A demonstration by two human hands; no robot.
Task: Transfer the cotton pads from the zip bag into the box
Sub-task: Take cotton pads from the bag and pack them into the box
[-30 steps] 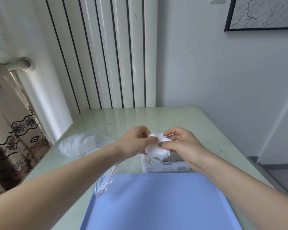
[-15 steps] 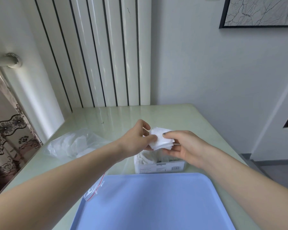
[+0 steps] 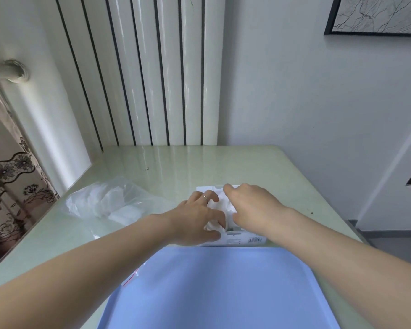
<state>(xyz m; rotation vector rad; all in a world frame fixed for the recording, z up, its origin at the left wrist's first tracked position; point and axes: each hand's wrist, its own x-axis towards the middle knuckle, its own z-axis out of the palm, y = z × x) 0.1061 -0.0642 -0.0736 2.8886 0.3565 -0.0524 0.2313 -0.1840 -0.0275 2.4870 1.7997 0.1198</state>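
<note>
The white soft cotton pads (image 3: 220,206) sit in the small white cardboard box (image 3: 237,239); our left hand (image 3: 196,216) and right hand (image 3: 253,207) hold them, pressing down. Next we should release gently.

one head view, worn high, looks forward and down over the table (image 3: 223,162), close above its near edge, facing the wall behind it.

Lowered from mid-air at frame centre: left hand (image 3: 195,217) and right hand (image 3: 252,207) now pressing cotton pads (image 3: 220,206) into box (image 3: 242,239).
</note>
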